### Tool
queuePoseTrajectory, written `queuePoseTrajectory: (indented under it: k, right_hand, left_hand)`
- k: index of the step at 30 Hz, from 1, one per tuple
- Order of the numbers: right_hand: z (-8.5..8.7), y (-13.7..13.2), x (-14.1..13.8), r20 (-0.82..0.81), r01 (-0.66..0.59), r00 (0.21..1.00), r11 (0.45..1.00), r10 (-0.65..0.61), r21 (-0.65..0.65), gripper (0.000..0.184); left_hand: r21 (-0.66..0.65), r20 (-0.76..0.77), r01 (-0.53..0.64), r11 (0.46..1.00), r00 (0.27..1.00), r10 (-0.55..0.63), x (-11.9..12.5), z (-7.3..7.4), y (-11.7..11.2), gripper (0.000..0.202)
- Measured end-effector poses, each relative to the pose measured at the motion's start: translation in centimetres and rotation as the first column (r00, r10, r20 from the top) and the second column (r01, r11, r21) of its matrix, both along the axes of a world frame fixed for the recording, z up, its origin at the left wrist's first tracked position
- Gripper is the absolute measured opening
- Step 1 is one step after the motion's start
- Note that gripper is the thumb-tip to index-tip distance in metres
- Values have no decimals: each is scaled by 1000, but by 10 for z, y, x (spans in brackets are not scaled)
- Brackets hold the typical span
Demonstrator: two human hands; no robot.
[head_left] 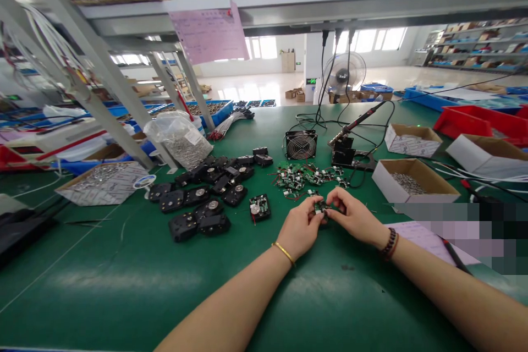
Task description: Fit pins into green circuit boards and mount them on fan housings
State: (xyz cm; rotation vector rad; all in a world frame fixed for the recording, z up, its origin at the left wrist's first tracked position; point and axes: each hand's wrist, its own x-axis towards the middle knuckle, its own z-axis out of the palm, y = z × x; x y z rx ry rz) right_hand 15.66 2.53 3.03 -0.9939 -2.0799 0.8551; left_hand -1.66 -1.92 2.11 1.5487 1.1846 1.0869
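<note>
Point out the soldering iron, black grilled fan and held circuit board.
Soldering iron (358, 120), head view, on its handle.
Black grilled fan (301, 145), head view, on its grille.
Circuit board (319, 208), head view, on its green face.

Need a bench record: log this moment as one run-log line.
left hand and right hand: pinching small green circuit board | nearby: pile of wired circuit boards | black housings | soldering iron

On the table (124, 291), the plastic housings (198, 198) lie left of the left hand (299, 226), and a cardboard box (437, 187) with small metal parts stands right of the right hand (355, 217). Behind the hands lies a heap of small circuit boards (305, 176), and behind this heap stand a small fan (301, 144) and a soldering iron (358, 120) in its holder.
</note>
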Motion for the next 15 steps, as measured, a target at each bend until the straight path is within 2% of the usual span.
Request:
queuePoseTrajectory:
  k: [3,5,8,10,12,15]
  right_hand:
    - [7,7,12,80,36,996,999,-39,36,33]
    - [16,11,25,230,59,970,994,-79,93,31]
    - [27,9,39,512,22,856,993,-78,114,15]
    - [32,2,41,635,-39,772,995,-27,89,13]
    - [32,-6,38,700,-96,714,990,-3,102,15]
    - [30,-15,32,737,-128,676,981,-20,143,17]
  left_hand:
    - [-80,77,-40,996,996,47,-2,4,3,37]
    - [-135,77,-104,985,990,115,-4,8,6,37]
    - [-157,56,-152,976,985,162,-5,13,8,36]
    - [-149,62,-140,979,987,151,-5,13,9,36]
    - [-137,67,-121,983,989,131,-5,12,8,37]
    - [-126,55,-116,985,991,123,-4,12,7,37]
